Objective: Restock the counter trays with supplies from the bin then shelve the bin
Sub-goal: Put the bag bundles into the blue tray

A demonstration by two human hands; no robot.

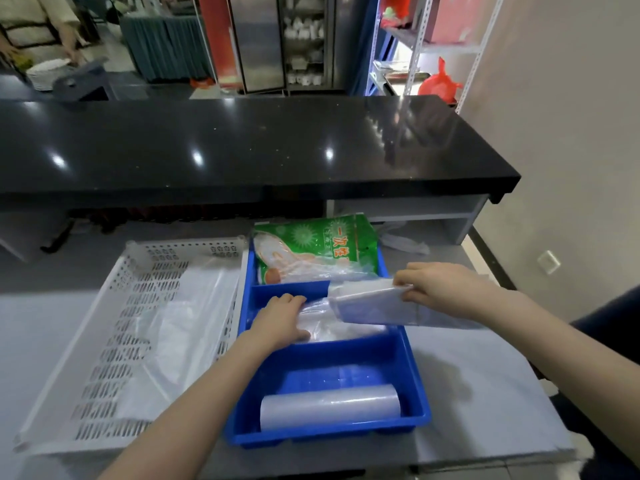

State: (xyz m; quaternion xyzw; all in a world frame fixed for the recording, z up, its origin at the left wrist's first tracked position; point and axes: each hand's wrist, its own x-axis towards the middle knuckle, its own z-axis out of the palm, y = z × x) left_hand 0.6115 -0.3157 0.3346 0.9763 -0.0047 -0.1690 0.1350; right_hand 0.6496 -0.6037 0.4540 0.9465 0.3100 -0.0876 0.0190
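Observation:
A blue tray with three compartments sits on the grey counter. A green packet of disposable gloves fills its far compartment. A roll of clear bags lies in the near one. My left hand presses flat on clear plastic bags in the middle compartment. My right hand grips a folded stack of clear bags over the tray's right rim. A white perforated bin stands left of the tray, with clear plastic lying inside.
A glossy black raised counter runs across behind the work surface, with a white shelf nook under its right end. A wall stands to the right. Metal shelving and a person with plates are beyond the counter.

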